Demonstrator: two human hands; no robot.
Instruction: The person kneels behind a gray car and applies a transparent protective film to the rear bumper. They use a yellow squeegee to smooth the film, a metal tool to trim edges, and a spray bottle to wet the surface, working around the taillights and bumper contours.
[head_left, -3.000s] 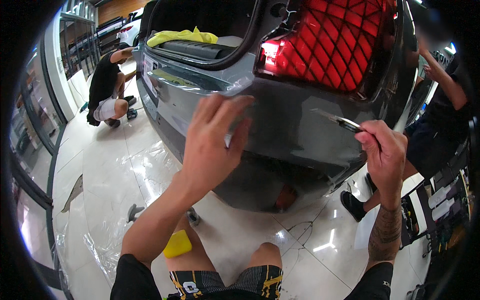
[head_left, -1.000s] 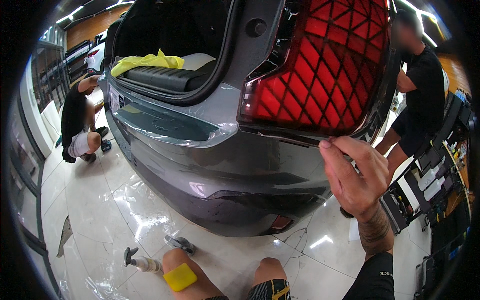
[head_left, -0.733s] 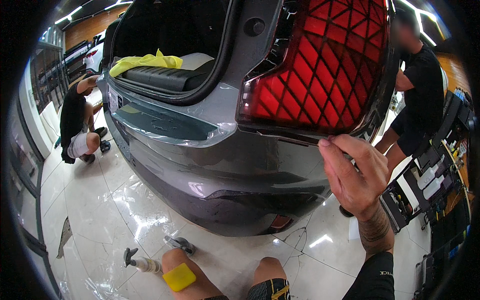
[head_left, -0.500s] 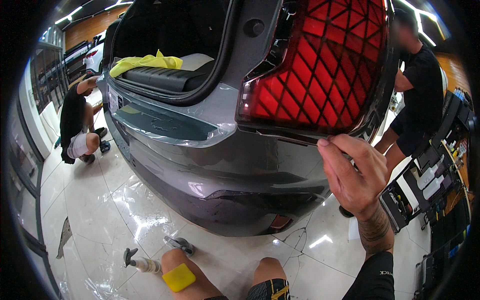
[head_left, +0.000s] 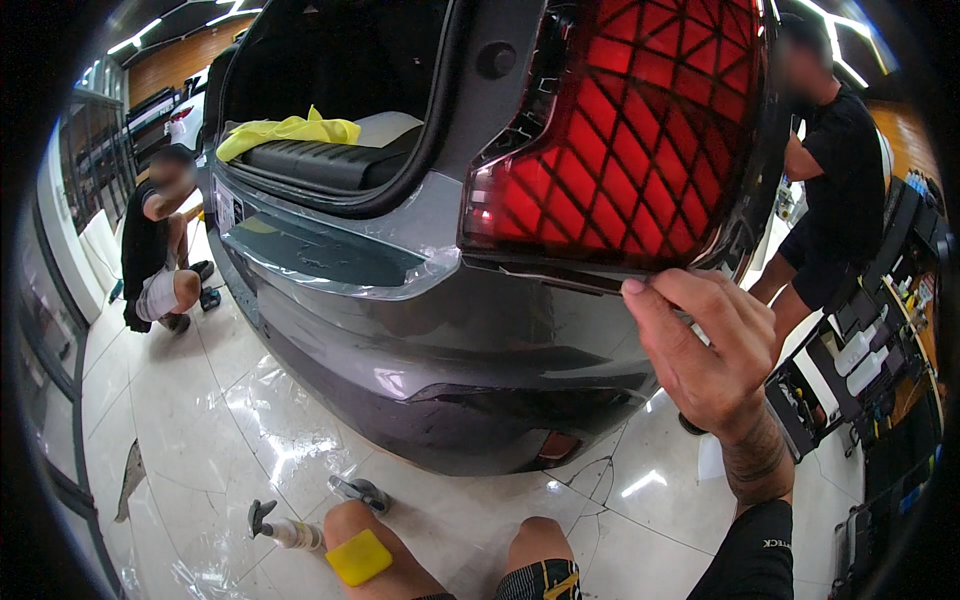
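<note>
My right hand [head_left: 705,350] is closed in a pinch just beneath the red tail light [head_left: 620,150] of a dark grey car. Thumb and fingertips hold one end of a thin dark strip [head_left: 570,280], which runs leftward along the lamp's lower edge; whether it is a tool or a film edge I cannot tell. Below lies the glossy rear bumper [head_left: 480,345]. Clear film [head_left: 430,275] with loose edges lies over the bumper's top ledge, left of the lamp. My left hand is out of the picture. On my bent left leg rests a yellow square pad [head_left: 358,557].
A spray bottle [head_left: 285,530] stands beside my left foot. A yellow cloth [head_left: 285,132] lies in the open boot. One person [head_left: 165,240] crouches at the left; another [head_left: 840,170] stands at the right by a tool cart [head_left: 850,370]. Clear film [head_left: 280,420] lies on the tiled floor.
My right hand keeps its pinch and has shifted slightly left along with the lamp in the picture. The crouching person's head and arm have changed position.
</note>
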